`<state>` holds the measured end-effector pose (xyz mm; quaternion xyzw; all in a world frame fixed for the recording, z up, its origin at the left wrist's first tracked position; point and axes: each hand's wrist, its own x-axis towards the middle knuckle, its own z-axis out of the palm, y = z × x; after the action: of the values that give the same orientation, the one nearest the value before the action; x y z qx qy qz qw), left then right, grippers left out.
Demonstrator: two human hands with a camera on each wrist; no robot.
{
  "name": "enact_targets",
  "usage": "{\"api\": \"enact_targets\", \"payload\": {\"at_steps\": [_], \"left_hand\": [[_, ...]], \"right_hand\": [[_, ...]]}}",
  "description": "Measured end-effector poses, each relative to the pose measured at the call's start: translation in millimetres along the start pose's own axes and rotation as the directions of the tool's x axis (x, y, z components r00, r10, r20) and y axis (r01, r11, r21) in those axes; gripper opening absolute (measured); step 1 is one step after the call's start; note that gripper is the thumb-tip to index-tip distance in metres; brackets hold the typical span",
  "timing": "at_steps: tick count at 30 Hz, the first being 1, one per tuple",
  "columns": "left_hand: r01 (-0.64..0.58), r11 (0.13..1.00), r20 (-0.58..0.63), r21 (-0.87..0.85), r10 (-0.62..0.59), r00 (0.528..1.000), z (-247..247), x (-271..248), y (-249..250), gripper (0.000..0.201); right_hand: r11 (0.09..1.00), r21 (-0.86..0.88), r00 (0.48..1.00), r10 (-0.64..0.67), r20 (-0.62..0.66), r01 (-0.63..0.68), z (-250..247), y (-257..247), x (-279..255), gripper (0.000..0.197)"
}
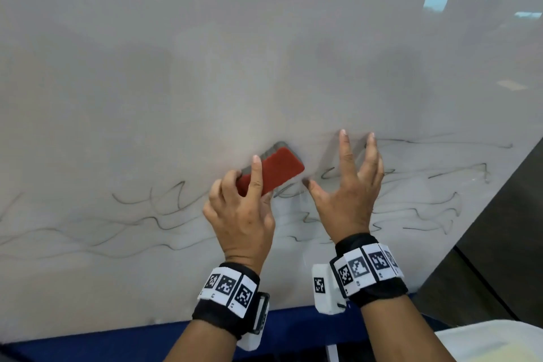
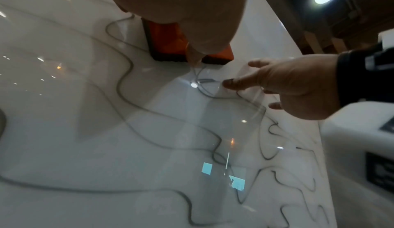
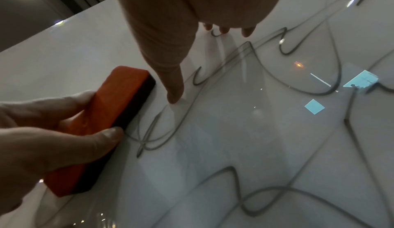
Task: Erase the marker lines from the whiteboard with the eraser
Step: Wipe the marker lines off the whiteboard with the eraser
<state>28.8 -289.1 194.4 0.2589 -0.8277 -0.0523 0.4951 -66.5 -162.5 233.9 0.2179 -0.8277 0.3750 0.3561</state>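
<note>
A red-backed eraser point(image 1: 274, 169) with a dark felt face lies against the whiteboard point(image 1: 264, 53). My left hand point(image 1: 244, 203) grips it, fingers over the back and thumb along its lower edge; the same eraser point(image 3: 102, 127) shows in the right wrist view, and its end point(image 2: 168, 43) in the left wrist view. Wavy dark marker lines point(image 1: 164, 223) run across the board's lower part on both sides. My right hand point(image 1: 349, 182) is spread just right of the eraser, fingertips point(image 3: 247, 31) and thumb touching the board, holding nothing.
The board's blue lower frame point(image 1: 123, 341) runs below my wrists. A dark panel point(image 1: 505, 244) borders the board on the right. A pale cloth-covered surface point(image 1: 493, 344) lies at bottom right. The board's upper part bears no lines.
</note>
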Motion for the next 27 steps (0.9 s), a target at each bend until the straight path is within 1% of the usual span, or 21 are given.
{"api": "enact_targets", "payload": {"at_steps": [1,2,3,5,6,7,8,10,11,12,13,14,16,17,18,21,22,23,24,25,27], "left_hand": [[-0.014,1.0,0.01,0.005,0.014,1.0,1,-1,1,0.081],[0.007,1.0,0.0,-0.003,-0.007,1.0,2,0,2,0.079],[0.069,0.997,-0.022,-0.029,-0.07,0.997,1,3,4,0.076],[0.225,0.969,-0.078,-0.105,-0.234,0.969,-1,11,9,0.074],[0.254,0.96,-0.097,-0.115,-0.266,0.959,-1,15,10,0.074],[0.234,0.967,-0.104,-0.1,-0.244,0.964,0,15,11,0.074],[0.173,0.983,-0.097,-0.067,-0.179,0.979,2,12,13,0.074],[0.019,1.0,-0.034,0.007,-0.018,0.999,7,-1,18,0.076],[-0.029,0.999,0.003,0.024,0.029,1.0,9,-8,20,0.077],[-0.04,0.999,0.02,0.033,0.039,0.999,11,-11,22,0.077],[-0.01,0.999,0.016,0.031,0.009,1.0,11,-11,23,0.076],[0.06,0.998,-0.002,0.005,-0.06,0.998,11,-8,24,0.074],[0.218,0.972,-0.051,-0.085,-0.223,0.973,10,-1,29,0.072],[0.252,0.962,-0.069,-0.108,-0.26,0.963,10,1,30,0.072],[0.242,0.965,-0.076,-0.101,-0.25,0.965,12,0,31,0.071],[0.065,0.998,-0.03,0.011,-0.065,0.997,18,-12,30,0.069],[0.017,0.999,-0.01,0.03,-0.017,1.0,19,-15,30,0.071],[-0.006,0.999,0.001,0.034,0.006,1.0,19,-17,29,0.073],[0.002,1.0,-0.002,0.029,-0.002,1.0,18,-16,30,0.074],[0.047,0.999,-0.021,0.009,-0.047,0.999,16,-12,31,0.073],[0.202,0.976,-0.082,-0.082,-0.209,0.974,10,2,33,0.072]], "right_hand": [[1.0,0.002,1.0,-0.01,-0.005,0.01,0,2,0,0.103],[1.0,0.004,1.0,-0.017,-0.009,0.017,0,3,0,0.102],[1.0,0.006,1.0,-0.021,-0.009,0.021,0,5,1,0.102],[1.0,0.015,1.0,-0.021,-0.002,0.021,-1,7,2,0.101],[1.0,0.018,1.0,-0.021,0.0,0.021,-2,8,1,0.101],[1.0,0.018,1.0,-0.022,0.001,0.022,-2,9,1,0.1],[1.0,0.017,1.0,-0.023,-0.002,0.023,-2,11,1,0.099],[0.999,0.021,1.0,-0.026,0.0,0.026,-3,13,1,0.099],[0.999,0.026,1.0,-0.026,0.005,0.026,-3,14,1,0.1],[0.999,0.033,1.0,-0.029,0.007,0.029,-3,14,1,0.099],[0.999,0.037,0.999,-0.032,0.004,0.032,-3,15,1,0.099],[0.999,0.037,0.999,-0.034,0.001,0.034,-3,15,2,0.098],[0.999,0.036,1.0,-0.029,0.008,0.029,-4,16,2,0.097],[0.999,0.037,1.0,-0.025,0.013,0.025,-4,16,3,0.097],[0.999,0.036,1.0,-0.024,0.017,0.023,-4,16,3,0.097],[0.999,0.029,0.999,-0.028,0.018,0.028,-5,16,3,0.098],[0.999,0.03,0.999,-0.031,0.022,0.031,-5,16,3,0.098],[0.999,0.031,0.999,-0.033,0.024,0.032,-5,17,3,0.099],[0.999,0.032,0.999,-0.032,0.022,0.031,-5,18,3,0.099],[0.999,0.032,0.999,-0.031,0.017,0.031,-5,19,3,0.098],[0.999,0.032,0.999,-0.032,0.007,0.031,-5,21,4,0.097]]}}
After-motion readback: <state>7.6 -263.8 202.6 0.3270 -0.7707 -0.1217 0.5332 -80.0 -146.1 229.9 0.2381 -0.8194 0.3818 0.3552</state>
